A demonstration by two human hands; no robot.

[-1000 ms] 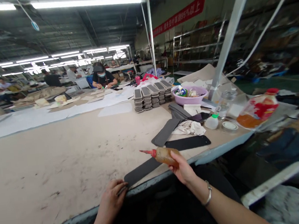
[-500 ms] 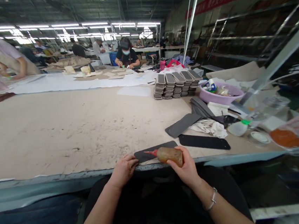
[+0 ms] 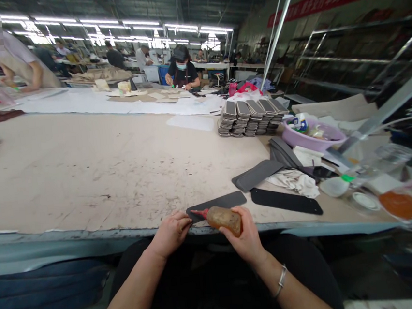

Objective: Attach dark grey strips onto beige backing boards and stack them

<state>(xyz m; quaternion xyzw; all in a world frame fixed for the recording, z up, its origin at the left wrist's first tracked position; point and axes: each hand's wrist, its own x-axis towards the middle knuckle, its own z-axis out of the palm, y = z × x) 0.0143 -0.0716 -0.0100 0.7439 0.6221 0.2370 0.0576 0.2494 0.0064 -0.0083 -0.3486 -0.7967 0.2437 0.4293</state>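
Note:
My right hand (image 3: 245, 233) is wrapped round an amber squeeze bottle (image 3: 225, 220) with a long red nozzle (image 3: 199, 213). The bottle lies tilted on its side, its nozzle pointing left over a dark grey strip (image 3: 228, 200) at the table's front edge. At the strip's left end, the fingers of my left hand (image 3: 173, 231) are closed on its tip; the thumb is partly hidden. Just right of the strip lies a black strip (image 3: 287, 201) with small holes near its ends. Behind it are more grey pieces (image 3: 257, 175).
Stacks of grey pale-edged pieces (image 3: 249, 117) stand beyond, beside a purple basin (image 3: 312, 139) of odds and ends. A white cloth (image 3: 296, 182), a clear plastic bottle (image 3: 335, 186) and a slanting metal post (image 3: 379, 104) are at right. A co-worker (image 3: 182, 71) sits across the table.
My right hand has moved the bottle left along the strip, bringing the nozzle tip close to my left fingers. My left hand stays at the strip's end. The camera view has shifted slightly.

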